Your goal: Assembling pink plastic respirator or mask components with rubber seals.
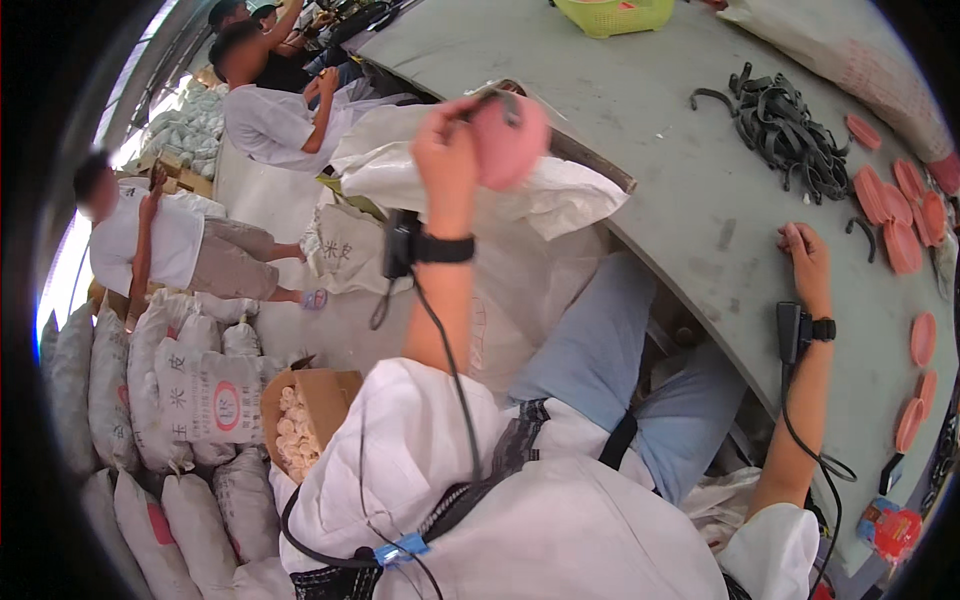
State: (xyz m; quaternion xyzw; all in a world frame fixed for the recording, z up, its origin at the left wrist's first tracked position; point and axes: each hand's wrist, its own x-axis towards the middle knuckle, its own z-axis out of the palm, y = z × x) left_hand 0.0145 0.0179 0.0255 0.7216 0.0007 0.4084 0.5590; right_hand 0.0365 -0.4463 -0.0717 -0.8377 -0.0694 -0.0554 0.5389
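"How are your arms set?"

"My left forearm stands raised, bent at the elbow, with my left hand (447, 150) at its top. My right arm reaches out over the grey table (650, 130), and my right hand (806, 262) is on or just above it, fingers curled; I can't tell whether they pinch anything."

"And the left fingers?"

"Clamped on the near edge of a pink piece (515, 150), held up above the white sack (575, 190) by the table's edge."

"What does it look like?"

"Rounded, smooth and plain, blurred, with a dark strap-like bit (508, 108) at its upper edge."

"Which way does it point?"

"Its broad side faces my head, and its rounded edge points right, away from my palm. It looks slightly longer up and down, but the blur and my fingers leave its long axis uncertain."
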